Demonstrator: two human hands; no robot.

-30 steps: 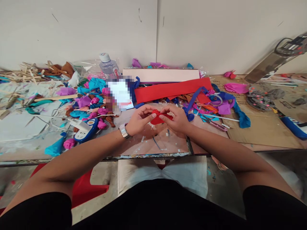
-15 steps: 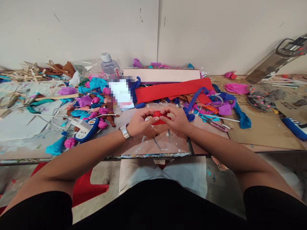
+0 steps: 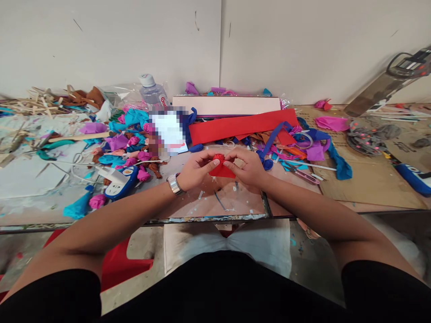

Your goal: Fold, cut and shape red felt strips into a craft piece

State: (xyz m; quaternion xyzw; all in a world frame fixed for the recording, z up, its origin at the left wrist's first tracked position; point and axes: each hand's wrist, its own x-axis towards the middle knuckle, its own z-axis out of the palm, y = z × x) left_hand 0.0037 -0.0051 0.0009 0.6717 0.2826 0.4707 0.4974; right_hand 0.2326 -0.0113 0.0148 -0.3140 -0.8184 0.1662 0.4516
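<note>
Between my two hands is a red crepe paper flower (image 3: pixel 220 169), bunched at its top, with a flat flap hanging down toward me. My left hand (image 3: pixel 197 169), with a metal watch on the wrist, pinches it from the left. From the right, my right hand (image 3: pixel 247 168) grips it between thumb and fingers. Behind my hands lies a long folded strip of red crepe paper (image 3: pixel 242 127). Dark blue paper strips (image 3: pixel 267 157) are close to the right hand's fingers.
Left of me are a power strip (image 3: pixel 121 181), a heap of coloured paper flowers (image 3: pixel 129 143) and a plastic bottle (image 3: pixel 153 92). Scissors (image 3: pixel 305 176) and a roll of tape (image 3: pixel 305 140) lie to the right. A tall tumbler (image 3: pixel 377 89) leans at far right on cardboard (image 3: pixel 346 188).
My thumbs have shifted on the red paper, and more of its flap now hangs below my fingers. The bunched top shows more clearly. Things on the table stay put.
</note>
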